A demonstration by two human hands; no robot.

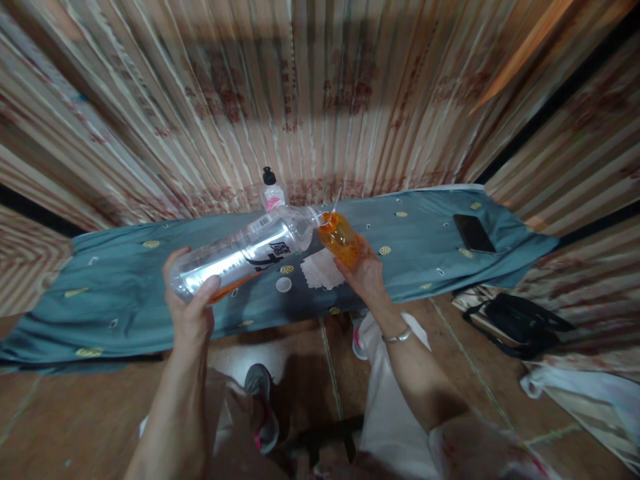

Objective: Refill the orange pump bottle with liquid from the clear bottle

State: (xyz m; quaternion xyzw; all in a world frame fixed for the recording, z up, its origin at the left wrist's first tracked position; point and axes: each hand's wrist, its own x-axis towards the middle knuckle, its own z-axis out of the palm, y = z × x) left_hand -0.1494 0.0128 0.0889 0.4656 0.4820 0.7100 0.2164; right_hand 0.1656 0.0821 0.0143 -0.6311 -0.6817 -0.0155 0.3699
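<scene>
My left hand is wrapped round the base of a large clear plastic bottle with a silver label. The bottle tilts to the right, its neck at the mouth of a small orange bottle. My right hand grips that orange bottle, which leans toward the clear one. Whether liquid passes between them I cannot tell. Beneath them on the cloth lie a white scalloped napkin and a small white cap. Behind the clear bottle stands a small bottle with a black top.
A teal patterned cloth covers the long narrow table. A dark phone lies near its right end. Striped curtains hang behind. On the floor at right sit a black bag and a white bag.
</scene>
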